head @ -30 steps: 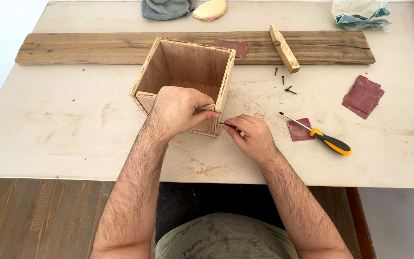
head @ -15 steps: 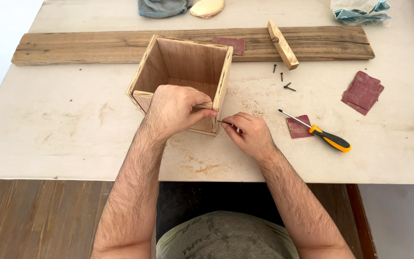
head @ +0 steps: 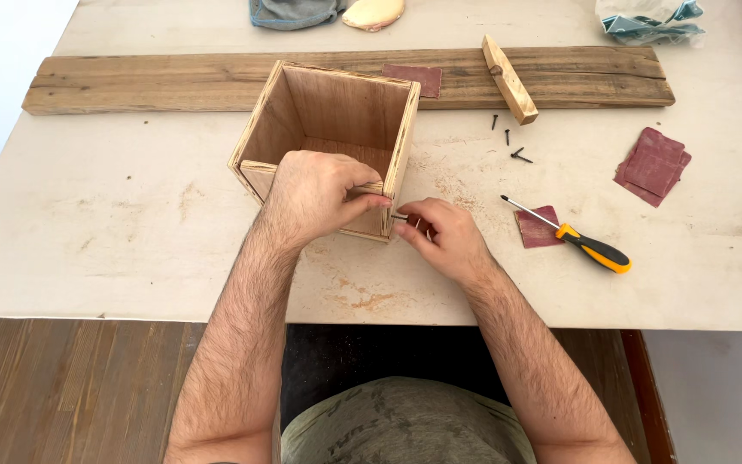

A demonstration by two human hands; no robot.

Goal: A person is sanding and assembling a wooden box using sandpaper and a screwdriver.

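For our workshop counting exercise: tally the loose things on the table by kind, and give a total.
Wooden box: 1
Long plank: 1
Small wood block: 1
Screwdriver: 1
Sandpaper pieces: 3, perhaps more where stacked
Loose dark screws: about 4
Total: about 11

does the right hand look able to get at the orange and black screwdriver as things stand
Probably yes: the right hand pinches a small dark screw at the open plywood box, and the orange and black screwdriver lies just right of it on bare tabletop, nothing between.

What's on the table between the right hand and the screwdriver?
In the head view, a small reddish sandpaper square under the screwdriver tip; otherwise bare, dusty table beside the right hand.
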